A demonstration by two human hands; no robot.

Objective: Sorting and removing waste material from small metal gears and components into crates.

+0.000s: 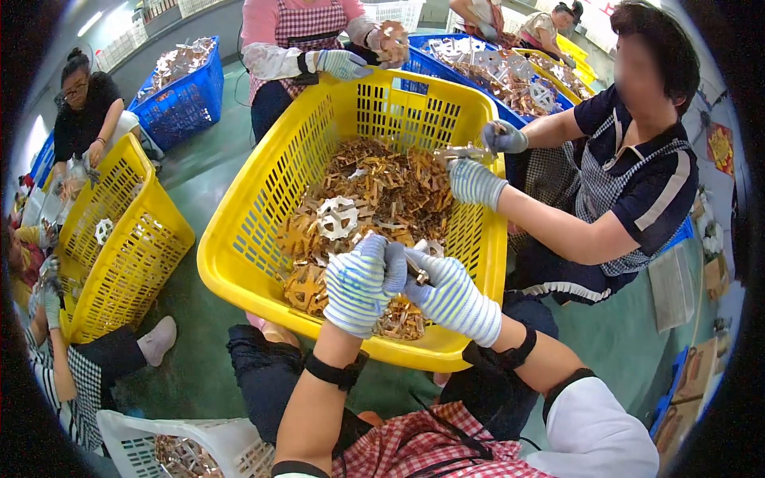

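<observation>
Both my hands, in striped knit gloves, are together over the near side of a large yellow basket (219,267). My left hand (358,287) is closed, fingers curled in; whatever is inside it is hidden. Beside it, my right hand (454,299) grips a short, shiny metal piece (416,272), mostly covered by the glove. Below them lies a heap of copper-coloured flat metal scraps (382,187). A silvery, toothed ring-shaped metal part (337,217) rests on the heap, just past my left hand.
To the right, a co-worker in striped gloves holds silvery metal parts (462,153) over the same basket. Another gloved person stands at its far side. Blue baskets (187,103) of metal parts stand behind. A second yellow basket (147,247) is left; a white basket (131,442) is near my legs.
</observation>
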